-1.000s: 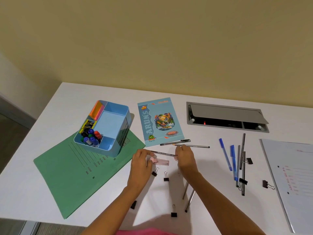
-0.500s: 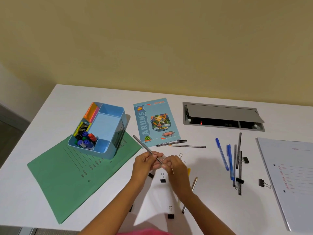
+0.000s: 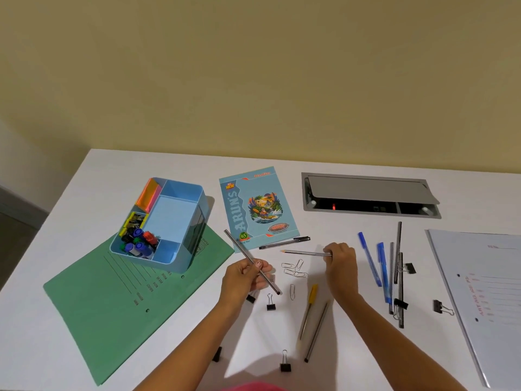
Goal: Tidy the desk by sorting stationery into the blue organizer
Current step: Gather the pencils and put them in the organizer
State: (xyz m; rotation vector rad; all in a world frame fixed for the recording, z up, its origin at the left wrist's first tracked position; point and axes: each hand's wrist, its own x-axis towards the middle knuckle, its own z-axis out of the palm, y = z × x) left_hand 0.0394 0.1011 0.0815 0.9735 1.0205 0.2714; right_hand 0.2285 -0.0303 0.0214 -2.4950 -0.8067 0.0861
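1. Gripping a grey pen (image 3: 239,248) between thumb and curled fingers, the left hand (image 3: 245,277) held it slanted, to the right of the organizer (image 3: 183,185), with the pen's upper tip pointing at the organizer's near right corner.
2. The right hand (image 3: 341,263) was farther right of the organizer, fingers curled round the end of a clear pen (image 3: 304,252). That pen lay level, its tip aimed back toward the organizer. I could not tell whether it was off the desk.
3. The organizer stood on the far corner of a green folder (image 3: 112,306), with markers (image 3: 138,244) in its near left compartment.
4. A notebook (image 3: 256,207) lay just right of the organizer.
5. Paper clips (image 3: 294,269) lay between the two hands.
6. Blue pens (image 3: 369,261) lay well right of the organizer, beyond the right hand.
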